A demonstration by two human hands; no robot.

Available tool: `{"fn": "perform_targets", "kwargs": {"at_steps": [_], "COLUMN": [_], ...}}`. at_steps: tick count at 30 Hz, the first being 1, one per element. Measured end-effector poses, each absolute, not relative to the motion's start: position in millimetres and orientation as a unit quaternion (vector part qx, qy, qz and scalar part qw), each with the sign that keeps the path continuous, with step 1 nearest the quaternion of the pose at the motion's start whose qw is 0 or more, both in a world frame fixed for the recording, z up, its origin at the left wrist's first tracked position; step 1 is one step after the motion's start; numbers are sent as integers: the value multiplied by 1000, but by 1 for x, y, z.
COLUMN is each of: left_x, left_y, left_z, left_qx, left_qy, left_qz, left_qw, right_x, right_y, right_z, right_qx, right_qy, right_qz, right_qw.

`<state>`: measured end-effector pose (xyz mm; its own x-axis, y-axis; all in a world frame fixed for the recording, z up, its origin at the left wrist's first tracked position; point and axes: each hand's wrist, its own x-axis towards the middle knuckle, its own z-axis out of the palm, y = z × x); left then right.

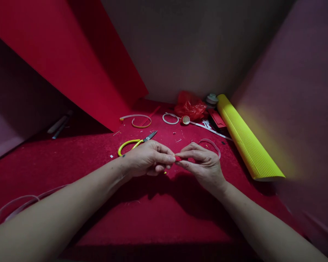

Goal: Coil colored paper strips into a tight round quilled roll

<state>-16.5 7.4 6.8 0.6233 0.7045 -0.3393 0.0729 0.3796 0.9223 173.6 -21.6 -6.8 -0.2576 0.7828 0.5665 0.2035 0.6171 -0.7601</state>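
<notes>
Above the red surface (pixel 153 218), my left hand (pixel 151 158) and my right hand (pixel 204 163) are both nearly closed, pinching a small red piece (pixel 178 158) between them. I judge this piece very light, perhaps soft and easy to crush, so it is better held gently by its opposite edges.

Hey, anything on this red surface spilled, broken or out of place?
No spill or breakage shows. Scattered bits look untidy: a white scrap left of the yellow-handled scissors and white slips near the red plastic bag. The red piece between the left hand and right hand is too hidden to judge.
</notes>
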Motion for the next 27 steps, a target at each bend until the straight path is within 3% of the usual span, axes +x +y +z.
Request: {"fn": "perform_targets", "kwargs": {"at_steps": [4, 9, 12, 27], "left_x": [-15, -8, -5, -19], "left_y": [7, 4, 2, 10], "left_z": [8, 8, 8, 7], "left_qx": [522, 566, 569, 572], "left_qy": [382, 441, 468, 414], "left_qz": [236, 232, 229, 235], "left_qw": [725, 657, 636, 668], "right_x": [174, 175, 175, 175], "right_y": [-18, -11, -10, -17], "right_z": [-9, -16, -17, -10], "right_qx": [-313, -307, -302, -320], "right_qy": [-755, -839, -858, -752], "right_qz": [271, 98, 61, 291], "right_qw": [508, 439, 412, 497]}}
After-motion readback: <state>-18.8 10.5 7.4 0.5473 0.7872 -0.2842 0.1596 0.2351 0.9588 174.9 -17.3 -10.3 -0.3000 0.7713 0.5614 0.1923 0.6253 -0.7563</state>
